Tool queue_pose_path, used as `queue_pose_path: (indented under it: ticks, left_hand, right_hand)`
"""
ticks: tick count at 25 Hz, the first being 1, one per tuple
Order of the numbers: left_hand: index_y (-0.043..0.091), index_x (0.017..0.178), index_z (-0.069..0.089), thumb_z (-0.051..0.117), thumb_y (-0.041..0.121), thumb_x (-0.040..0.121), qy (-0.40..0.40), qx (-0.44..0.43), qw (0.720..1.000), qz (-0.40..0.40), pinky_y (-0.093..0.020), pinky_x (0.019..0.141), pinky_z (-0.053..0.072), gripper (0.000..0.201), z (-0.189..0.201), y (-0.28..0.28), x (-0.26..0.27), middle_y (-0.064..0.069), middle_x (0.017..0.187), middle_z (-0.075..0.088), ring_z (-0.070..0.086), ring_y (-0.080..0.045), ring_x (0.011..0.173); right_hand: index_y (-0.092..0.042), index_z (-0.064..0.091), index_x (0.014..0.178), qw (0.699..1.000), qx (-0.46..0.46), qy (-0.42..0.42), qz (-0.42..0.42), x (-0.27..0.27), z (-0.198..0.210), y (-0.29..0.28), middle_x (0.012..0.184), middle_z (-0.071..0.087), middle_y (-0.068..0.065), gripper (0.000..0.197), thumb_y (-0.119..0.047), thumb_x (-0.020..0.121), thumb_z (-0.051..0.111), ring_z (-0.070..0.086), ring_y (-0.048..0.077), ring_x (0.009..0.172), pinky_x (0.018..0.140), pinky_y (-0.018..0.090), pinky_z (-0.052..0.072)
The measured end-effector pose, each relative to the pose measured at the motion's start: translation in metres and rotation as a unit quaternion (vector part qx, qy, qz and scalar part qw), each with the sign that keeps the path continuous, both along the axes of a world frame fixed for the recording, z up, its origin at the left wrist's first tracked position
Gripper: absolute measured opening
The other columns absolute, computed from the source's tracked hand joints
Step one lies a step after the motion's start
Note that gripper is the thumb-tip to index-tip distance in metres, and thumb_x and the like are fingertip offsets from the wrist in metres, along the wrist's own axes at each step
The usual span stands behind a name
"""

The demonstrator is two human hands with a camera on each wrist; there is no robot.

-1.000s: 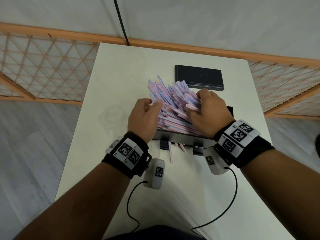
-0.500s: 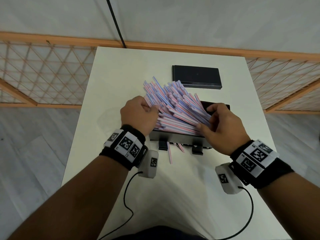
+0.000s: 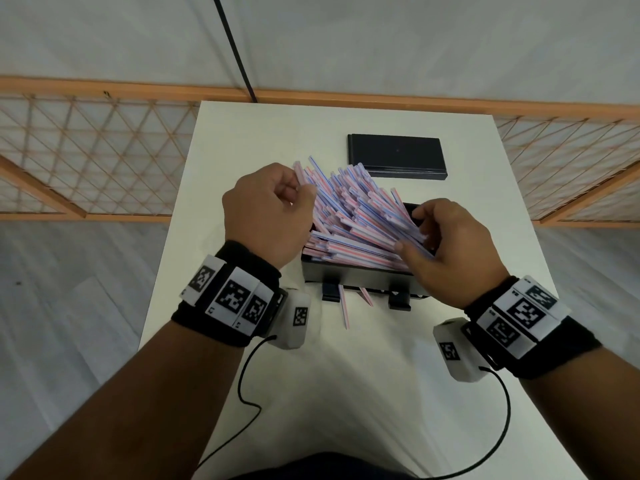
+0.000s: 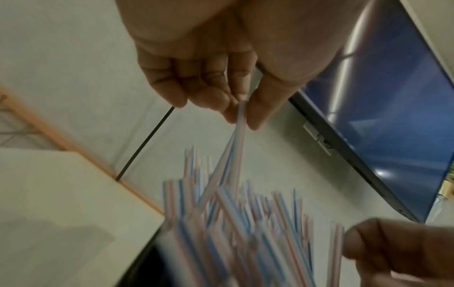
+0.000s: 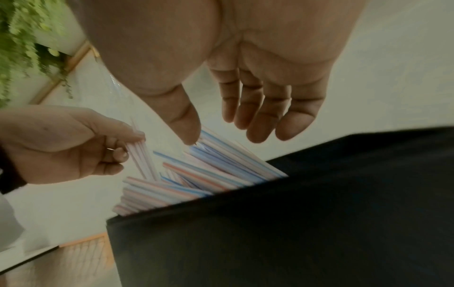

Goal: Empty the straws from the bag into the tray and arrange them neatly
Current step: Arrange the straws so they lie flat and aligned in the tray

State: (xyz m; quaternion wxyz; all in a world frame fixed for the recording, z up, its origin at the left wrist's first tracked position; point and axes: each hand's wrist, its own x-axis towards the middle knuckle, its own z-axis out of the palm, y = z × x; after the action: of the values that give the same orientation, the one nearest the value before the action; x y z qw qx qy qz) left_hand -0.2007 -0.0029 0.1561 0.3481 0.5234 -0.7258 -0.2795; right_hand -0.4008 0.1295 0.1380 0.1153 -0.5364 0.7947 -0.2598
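A heap of pink-and-blue striped straws (image 3: 349, 216) lies slanted in a black tray (image 3: 356, 279) in the middle of the white table (image 3: 242, 140), many ends sticking out over its far left side. My left hand (image 3: 266, 216) is at the heap's left end and pinches a few straws (image 4: 239, 124) between thumb and fingers. My right hand (image 3: 446, 244) hovers over the tray's right end, its fingers (image 5: 260, 116) loosely curved and its thumb tip touching the straw ends (image 5: 216, 147). No bag is in view.
Two loose straws (image 3: 343, 306) lie on the table under the tray's near wall. A flat black lid or box (image 3: 396, 155) sits behind the tray. Orange lattice railings (image 3: 90, 154) flank the table. Cables run from my wrist cameras toward my body.
My left hand has moved up and away along the heap's left end and now pinches a few straws. My right hand has let go of the heap's middle and pulled back to the tray's right end.
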Motion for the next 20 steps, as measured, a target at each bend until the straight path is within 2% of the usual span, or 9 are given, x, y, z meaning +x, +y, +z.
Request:
queue_pose_path:
  ticks: [3,6,8,10,11,13,15,17,20]
  left_hand:
    - [0.015,0.074,0.067,0.072,0.027,0.085,0.018,-0.09,0.995,-0.029,-0.025,0.062,0.05,0.017,0.015,0.003,0.004,0.012,0.062,0.061,0.056,-0.006,0.054]
    - [0.013,0.078,0.071,0.07,0.028,0.086,0.031,-0.171,0.984,-0.05,-0.03,0.06,0.054,0.017,0.041,0.007,0.008,0.007,0.067,0.067,0.061,-0.01,0.058]
    - [0.012,0.081,0.072,0.069,0.027,0.087,0.055,-0.208,0.974,-0.068,-0.025,0.059,0.053,0.016,0.063,0.012,0.011,0.008,0.069,0.067,0.062,-0.008,0.058]
    - [0.012,0.083,0.071,0.067,0.026,0.088,0.084,-0.217,0.969,-0.086,-0.018,0.059,0.05,0.015,0.081,0.018,0.013,0.013,0.07,0.064,0.061,-0.001,0.059]
    - [0.014,0.082,0.07,0.067,0.026,0.089,0.102,-0.208,0.969,-0.091,-0.014,0.059,0.047,0.014,0.086,0.02,0.013,0.016,0.069,0.061,0.06,0.002,0.06]
    - [0.015,0.08,0.065,0.068,0.022,0.087,0.148,-0.177,0.968,-0.094,-0.011,0.058,0.043,0.011,0.089,0.021,0.012,0.019,0.067,0.058,0.058,0.003,0.057]
    - [0.008,0.083,0.064,0.069,0.018,0.085,0.203,-0.142,0.964,-0.096,-0.014,0.058,0.043,0.011,0.084,0.021,0.01,0.012,0.069,0.06,0.057,-0.001,0.059]
    - [0.005,0.097,0.062,0.068,0.02,0.084,0.261,-0.11,0.954,-0.094,-0.023,0.062,0.047,0.02,0.079,0.02,0.008,-0.001,0.078,0.064,0.059,-0.006,0.068]
    - [0.006,0.11,0.058,0.06,0.026,0.09,0.311,-0.083,0.938,-0.127,-0.036,0.069,0.051,0.028,0.075,0.022,-0.002,-0.011,0.09,0.065,0.062,-0.021,0.081]
  right_hand:
    - [-0.017,0.056,0.105,0.998,-0.049,0.006,0.033,0.018,0.024,-0.011,0.091,0.054,-0.002,0.039,-0.033,0.076,0.077,0.049,0.011,0.075,0.069,0.023,0.039]
    - [-0.012,0.058,0.111,0.989,-0.109,-0.006,0.096,0.041,0.046,-0.03,0.1,0.056,0.001,0.053,-0.044,0.073,0.076,0.052,0.011,0.085,0.075,0.019,0.042]
    - [-0.01,0.058,0.119,0.982,-0.129,-0.017,0.137,0.06,0.055,-0.048,0.107,0.061,0.004,0.063,-0.054,0.075,0.066,0.057,0.016,0.093,0.083,0.028,0.048]
    - [-0.007,0.059,0.12,0.972,-0.154,-0.072,0.163,0.076,0.059,-0.064,0.107,0.067,0.006,0.063,-0.053,0.078,0.055,0.065,0.021,0.095,0.081,0.038,0.053]
    - [-0.004,0.061,0.116,0.966,-0.168,-0.097,0.171,0.08,0.06,-0.069,0.102,0.07,0.009,0.059,-0.05,0.081,0.051,0.067,0.024,0.091,0.077,0.04,0.054]
    - [-0.003,0.065,0.089,0.963,-0.186,-0.1,0.169,0.078,0.061,-0.074,0.076,0.068,0.007,0.048,-0.047,0.084,0.046,0.064,0.023,0.069,0.063,0.033,0.048]
    - [-0.013,0.054,0.063,0.969,-0.176,-0.08,0.152,0.07,0.062,-0.072,0.054,0.051,0.0,0.043,-0.047,0.086,0.043,0.046,0.016,0.051,0.054,0.026,0.034]
    - [-0.021,0.041,0.054,0.977,-0.146,-0.063,0.141,0.062,0.062,-0.066,0.048,0.041,-0.004,0.044,-0.048,0.089,0.044,0.037,0.013,0.044,0.05,0.024,0.03]
    - [-0.018,0.042,0.053,0.982,-0.117,-0.052,0.139,0.054,0.053,-0.061,0.048,0.046,0.0,0.047,-0.044,0.092,0.047,0.043,0.02,0.044,0.05,0.033,0.038]
